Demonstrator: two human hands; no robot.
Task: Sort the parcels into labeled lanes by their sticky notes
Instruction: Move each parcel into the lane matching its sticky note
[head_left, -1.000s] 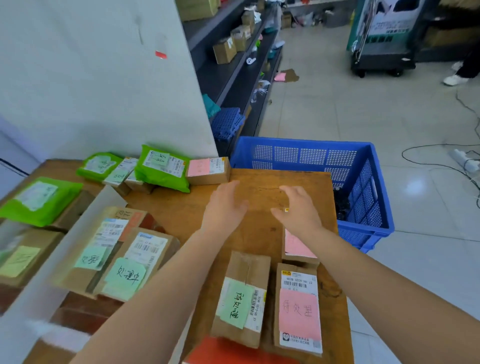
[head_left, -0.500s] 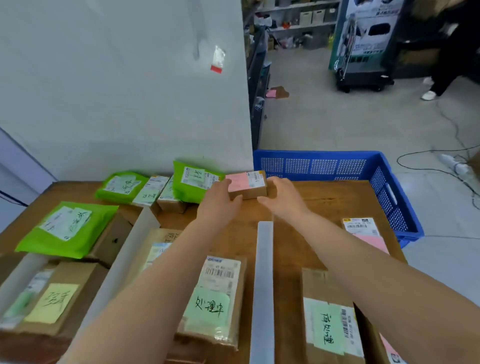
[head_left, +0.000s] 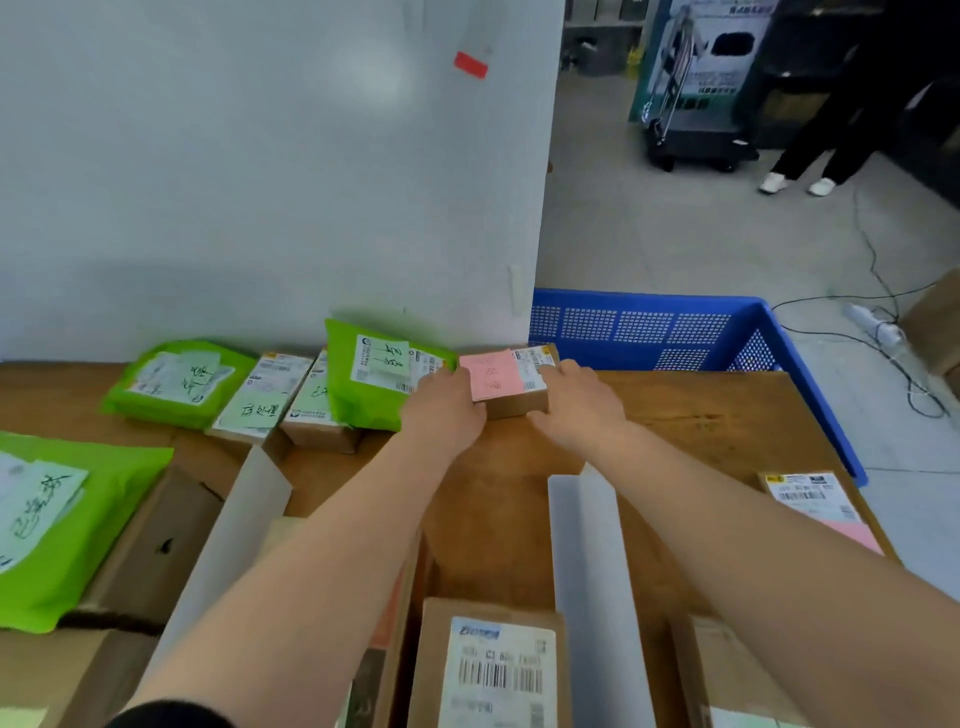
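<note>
Here, a small brown cardboard box (head_left: 511, 382) with a pink sticky note (head_left: 491, 374) and white shipping label sits at the far edge of a wooden table (head_left: 701, 415), against a white wall (head_left: 260, 182). The left hand (head_left: 447, 410) and right hand (head_left: 576, 405) grip its two ends. Its long axis runs left to right. A blue crate (head_left: 675, 332) stands behind.

Left hand (head_left: 448, 410) and right hand (head_left: 574, 402) grip the pink-noted box (head_left: 511, 382) from either side; green mailer (head_left: 374, 374) just beside it.
</note>
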